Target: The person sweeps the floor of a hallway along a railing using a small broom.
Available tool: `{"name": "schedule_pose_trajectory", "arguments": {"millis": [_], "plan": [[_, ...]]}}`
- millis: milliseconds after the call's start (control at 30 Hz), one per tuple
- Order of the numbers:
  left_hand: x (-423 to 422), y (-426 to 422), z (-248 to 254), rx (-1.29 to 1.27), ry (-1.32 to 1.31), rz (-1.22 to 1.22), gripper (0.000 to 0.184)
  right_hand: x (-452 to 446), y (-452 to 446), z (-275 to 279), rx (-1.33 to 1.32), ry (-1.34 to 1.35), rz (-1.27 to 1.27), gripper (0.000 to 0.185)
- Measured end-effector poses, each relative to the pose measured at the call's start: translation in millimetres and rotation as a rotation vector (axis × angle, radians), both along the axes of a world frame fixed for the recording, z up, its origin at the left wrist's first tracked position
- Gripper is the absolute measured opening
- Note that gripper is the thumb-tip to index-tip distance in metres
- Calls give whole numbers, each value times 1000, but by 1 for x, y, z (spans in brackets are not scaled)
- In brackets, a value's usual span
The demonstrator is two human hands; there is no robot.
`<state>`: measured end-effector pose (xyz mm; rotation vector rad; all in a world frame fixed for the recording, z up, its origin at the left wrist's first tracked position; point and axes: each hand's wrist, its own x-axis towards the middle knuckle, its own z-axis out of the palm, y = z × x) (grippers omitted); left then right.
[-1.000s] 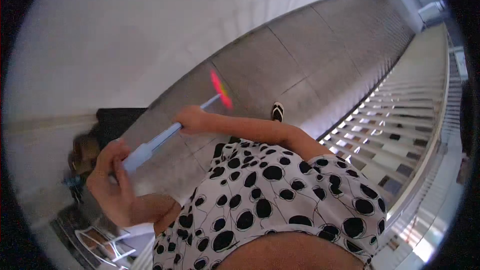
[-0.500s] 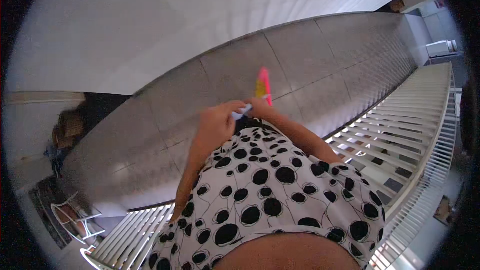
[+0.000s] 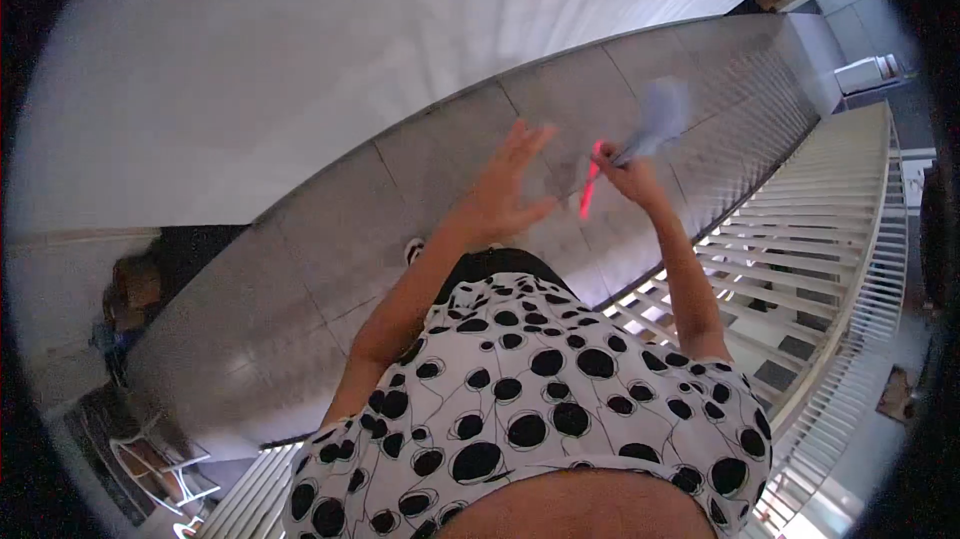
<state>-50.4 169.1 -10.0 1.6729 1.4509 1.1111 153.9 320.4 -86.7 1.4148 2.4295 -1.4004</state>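
Observation:
My right hand [image 3: 630,177] is closed on a pale grey-blue cloth [image 3: 660,119], which spreads out blurred beyond my fingers, above the tiled floor. A thin bright pink object [image 3: 587,197] is held in the same hand and shows nearly edge-on; its kind I cannot make out. My left hand [image 3: 500,197] is raised with its fingers spread and nothing in them, a little to the left of the pink object and apart from it. My black-and-white dotted top [image 3: 530,379] fills the lower middle of the view.
A white wall [image 3: 300,59] runs along the far side of the tiled floor [image 3: 330,229]. White slatted railings [image 3: 790,279] stand close on my right, with more at lower left. A white-framed chair [image 3: 165,464] is beyond, and a brown basket [image 3: 138,284] sits at left.
My hands have moved apart. The right went up and rightward with the cloth and pink object, which turned edge-on; the left let go of the cloth, opened and rose.

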Motion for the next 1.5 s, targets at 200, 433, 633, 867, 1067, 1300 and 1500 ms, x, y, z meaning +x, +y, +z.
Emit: {"name": "schedule_pose_trajectory", "arguments": {"millis": [200, 433, 633, 867, 1067, 1300, 1500], "plan": [[1, 28, -24, 101, 448, -76, 58, -33, -35, -3, -15, 332, 88, 33], [-12, -3, -67, 40, 449, -237, 42, -54, -101, -89, -1, 381, 460, 42], [-44, -77, -118, -376, 161, -87, 33, -83, -135, -123, -173, 369, 473, 38], [-26, -117, -143, -625, 315, 320, 23, -97, -92, 22, -821, 1095, -116, 61], [-19, -112, -166, -340, 419, 277, 22, -90, -106, 18, -957, 1162, 54, 72], [-23, -115, -157, -600, 589, 129, 22, -91, -127, 4, -756, 1201, -14, 72], [-19, -113, -163, -593, 496, 224, 21, -76, -148, 14, -438, 1098, 102, 64]]}}
